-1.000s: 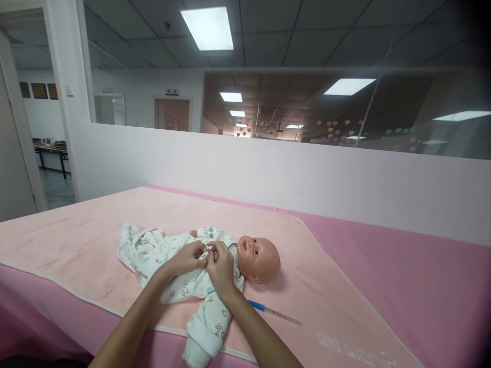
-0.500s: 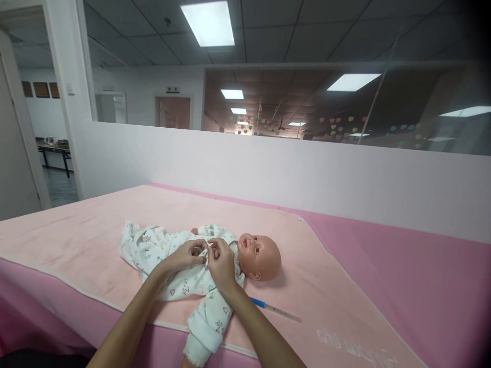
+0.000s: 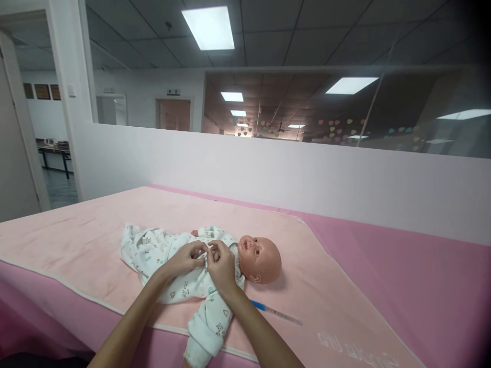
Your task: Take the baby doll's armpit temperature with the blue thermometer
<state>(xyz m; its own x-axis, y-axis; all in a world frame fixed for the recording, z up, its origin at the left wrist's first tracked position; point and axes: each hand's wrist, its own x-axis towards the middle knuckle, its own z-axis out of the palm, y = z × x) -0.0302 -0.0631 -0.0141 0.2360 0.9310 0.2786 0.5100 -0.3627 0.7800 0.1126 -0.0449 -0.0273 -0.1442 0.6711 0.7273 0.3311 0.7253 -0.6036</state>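
Little has shifted since the earlier frames: both hands stay bunched at the doll's chest, fingers only slightly rearranged, and the view has barely tilted.

Covering most of the worktop is a pale pink blanket (image 3: 95,235), with a deeper pink sheet (image 3: 402,286) showing beyond its edge on the right. On the blanket lies a baby doll (image 3: 261,258) on its back, head to the right, dressed in a white printed romper (image 3: 153,253) whose near sleeve reaches toward the front edge of the blanket.

Over the doll's chest, the left hand (image 3: 184,259) and the right hand (image 3: 221,266) meet, fingertips touching. Each is pinching the romper's fabric at the front opening just below the chin; what exactly lies between the fingertips is too small to tell.

Just beside the right forearm, below the doll's head, a thin thermometer with a blue tip (image 3: 275,313) lies flat on the blanket, apart from the doll.
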